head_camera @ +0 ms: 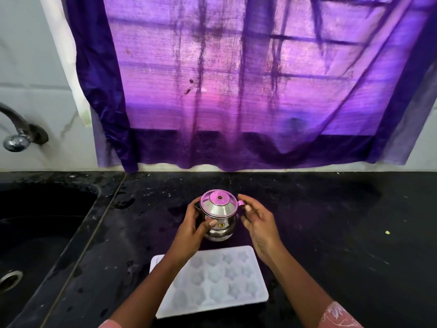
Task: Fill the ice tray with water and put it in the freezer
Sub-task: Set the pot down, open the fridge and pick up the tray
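Note:
A small steel jug (218, 215) with a domed lid stands on the black counter (331, 221) in the middle of the view. My left hand (192, 229) wraps around its left side. My right hand (256, 220) curls at the handle on the jug's right side; the handle is mostly hidden by the fingers, so the grip cannot be made out. A white ice tray (220, 280) with flower-shaped wells lies flat on the counter just in front of the jug, partly under my left forearm. I cannot tell whether the wells hold water.
A black sink (35, 233) with a steel drain (9, 279) is set into the counter at the left. A metal tap (16, 131) juts from the white wall above it. A purple curtain (236, 79) hangs behind the counter.

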